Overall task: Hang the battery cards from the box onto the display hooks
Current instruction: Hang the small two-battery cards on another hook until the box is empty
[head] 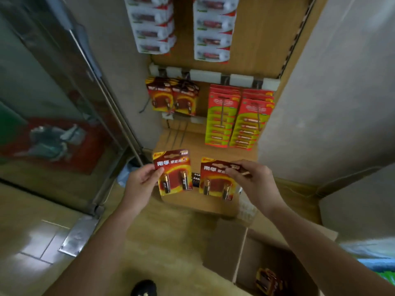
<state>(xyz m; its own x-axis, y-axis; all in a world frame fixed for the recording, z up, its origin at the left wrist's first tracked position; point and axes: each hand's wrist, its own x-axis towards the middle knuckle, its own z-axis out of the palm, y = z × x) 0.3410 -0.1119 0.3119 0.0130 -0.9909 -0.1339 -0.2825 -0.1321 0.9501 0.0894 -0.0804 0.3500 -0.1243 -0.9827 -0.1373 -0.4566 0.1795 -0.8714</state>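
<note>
One open cardboard box [226, 244] nearest, low on the right, with more red battery cards [268, 278] lying in a loose heap inside, blurred. Dark rounded shape at the bottom edge, too dim to name.

Further out, two cards held up side by side, apart, faces toward the camera, each with two batteries under a clear blister. Left hand [142, 180] pinching the left battery card [174, 174] by its left edge, thumb on the front, fingers behind. Right hand [250, 178] gripping the right battery card [214, 181] at its top right corner, fingers curled over the front, card tilted slightly. Small dark pack [195, 179] glimpsed in the gap between them, too small to make out.

Beyond the hands, a wooden display panel [256, 50]. Bare wire hooks [177, 133] low on its left half. Above those, two bunches of hung red cards [173, 99] of the same kind, touching each other, under a rail with white label strips [205, 74]. Just beside them on the right, two thick stacks of red-and-green battery cards [237, 118]. Farthest up, two columns of white packs [183, 28]. Glass door [53, 92] well off to the left.
</note>
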